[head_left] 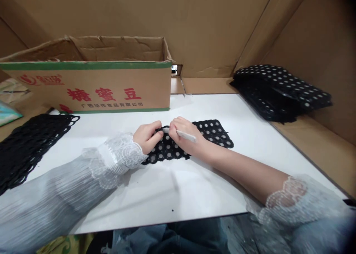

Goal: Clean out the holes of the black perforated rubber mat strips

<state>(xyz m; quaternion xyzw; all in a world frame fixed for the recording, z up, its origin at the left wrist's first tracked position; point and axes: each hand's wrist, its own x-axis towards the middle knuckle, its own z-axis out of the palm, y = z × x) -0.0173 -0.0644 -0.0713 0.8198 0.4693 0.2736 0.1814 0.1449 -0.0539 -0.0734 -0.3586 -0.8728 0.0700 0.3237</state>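
A black sheet with rows of pale round dots lies on the white board in front of me. My left hand pinches its far edge toward the left end. Closed around a thin white tool, my right hand rests over the middle of the sheet. The tool's tip meets the sheet's far edge, close to my left fingers. Part of the sheet is hidden under both hands.
Behind on the left stands an open cardboard box. Black netted pieces lie at the far left. More black dotted sheets are piled at the back right. Tall cardboard walls surround the white board.
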